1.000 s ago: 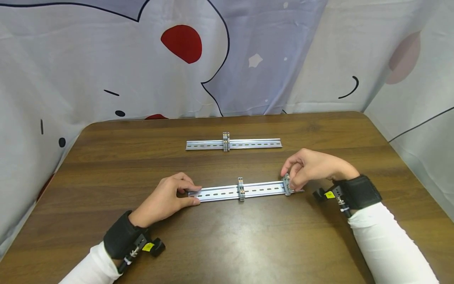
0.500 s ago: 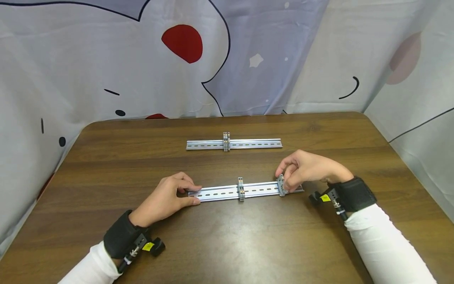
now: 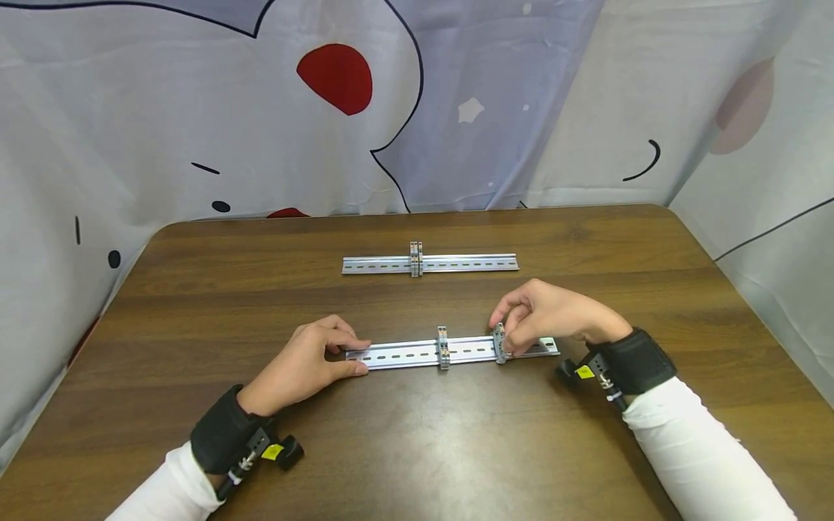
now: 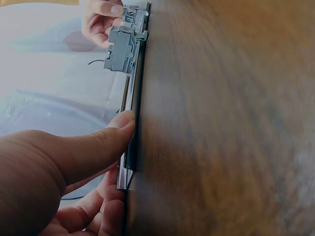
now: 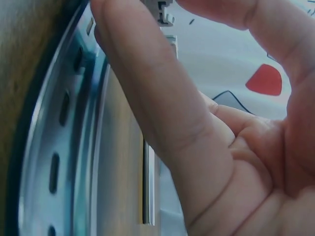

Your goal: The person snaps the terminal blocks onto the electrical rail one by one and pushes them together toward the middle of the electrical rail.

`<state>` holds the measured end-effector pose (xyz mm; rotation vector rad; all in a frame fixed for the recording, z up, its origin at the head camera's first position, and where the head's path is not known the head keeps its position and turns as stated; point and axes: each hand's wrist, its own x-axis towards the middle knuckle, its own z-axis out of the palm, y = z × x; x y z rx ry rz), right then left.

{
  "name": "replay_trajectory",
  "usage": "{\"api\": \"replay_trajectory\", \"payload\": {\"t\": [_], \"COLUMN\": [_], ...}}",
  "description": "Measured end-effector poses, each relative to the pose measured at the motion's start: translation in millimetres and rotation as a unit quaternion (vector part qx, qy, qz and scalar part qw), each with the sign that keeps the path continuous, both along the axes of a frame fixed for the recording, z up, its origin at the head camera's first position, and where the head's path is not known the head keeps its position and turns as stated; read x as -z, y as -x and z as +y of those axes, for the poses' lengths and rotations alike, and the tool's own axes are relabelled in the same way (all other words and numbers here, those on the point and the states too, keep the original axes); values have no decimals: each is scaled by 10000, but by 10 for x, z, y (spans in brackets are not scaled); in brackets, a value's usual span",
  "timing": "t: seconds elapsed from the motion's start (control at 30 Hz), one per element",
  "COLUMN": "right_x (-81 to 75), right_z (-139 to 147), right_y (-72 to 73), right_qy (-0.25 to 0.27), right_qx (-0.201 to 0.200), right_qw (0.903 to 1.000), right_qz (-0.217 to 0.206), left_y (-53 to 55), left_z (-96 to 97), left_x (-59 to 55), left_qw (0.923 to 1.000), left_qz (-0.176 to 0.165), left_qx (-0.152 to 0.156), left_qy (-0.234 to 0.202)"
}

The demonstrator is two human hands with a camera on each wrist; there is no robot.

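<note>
A slotted metal DIN rail (image 3: 397, 356) lies across the middle of the table in the head view. My left hand (image 3: 311, 362) grips its left end between thumb and fingers. One grey terminal block (image 3: 443, 349) sits on the rail near its centre. To the right of it, my right hand (image 3: 550, 315) pinches a second grey terminal block (image 3: 499, 344) that stands across the rail. In the left wrist view the near terminal block (image 4: 120, 49) partly hides the one in my right fingers. The right wrist view shows the slotted rail (image 5: 54, 162) running beside my right hand (image 5: 162, 98).
Farther back, parallel to the first, lies another DIN rail (image 3: 469, 263) carrying grey terminal blocks (image 3: 415, 259) left of its middle. Both stand on a brown wooden table (image 3: 417, 449). A patterned cloth (image 3: 260, 130) hangs behind the table's far edge.
My right hand has moved left along the rail with its terminal block, narrowing the gap to the centre block and uncovering the rail's right end. My left hand stays in place.
</note>
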<state>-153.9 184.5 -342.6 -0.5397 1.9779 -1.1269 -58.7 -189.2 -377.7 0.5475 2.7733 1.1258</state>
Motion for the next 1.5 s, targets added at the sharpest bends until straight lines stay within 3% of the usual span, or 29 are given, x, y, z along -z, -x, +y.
{"api": "replay_trajectory", "payload": {"t": [0.43, 0.97, 1.5], "right_x": [61, 132, 211], "right_z": [-206, -418, -521], "right_y": [-95, -188, -226], "right_qy": [302, 876, 1097], "right_qx": [135, 137, 440], "right_qw": [9993, 9960, 9925], "right_qz": [-193, -137, -307], "left_y": [6, -1, -1], "left_z": [6, 2, -4], "left_x": [-25, -25, -15], "left_qw": [9998, 9998, 9999], "left_qz": [-185, -170, -130], "left_qx": [-69, -35, -30], "left_qy": [95, 50, 31]}}
